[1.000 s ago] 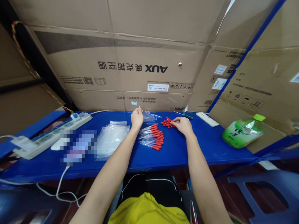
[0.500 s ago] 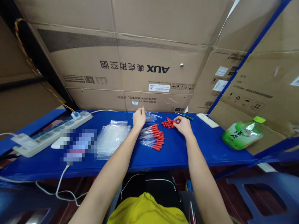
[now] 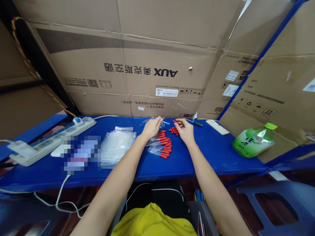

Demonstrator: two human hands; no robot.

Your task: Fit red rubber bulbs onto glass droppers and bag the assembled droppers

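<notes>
My left hand (image 3: 153, 127) is closed in a pinch above the loose clear tubes (image 3: 166, 123) at the back of the table; a thin clear tube seems to be in its fingers, mostly hidden. My right hand (image 3: 185, 130) pinches a red rubber bulb (image 3: 175, 122) between thumb and fingertips. Just under it lies a small pile of loose red bulbs (image 3: 173, 131). Nearer to me, several droppers (image 3: 165, 144), clear tubes with red bulbs on their ends, lie fanned out, bulbs to the right. The two hands are a short way apart.
Clear zip bags (image 3: 118, 147) lie stacked left of the droppers. Further left are a blurred phone (image 3: 83, 152) and a power strip (image 3: 56, 139). A screwdriver (image 3: 197, 123), a white flat device (image 3: 217, 127) and a green bottle (image 3: 254, 141) are on the right. Cardboard (image 3: 142, 42) walls the back.
My left hand has moved right and turned toward my right hand. My right hand has moved slightly left and lifted a red bulb off the pile.
</notes>
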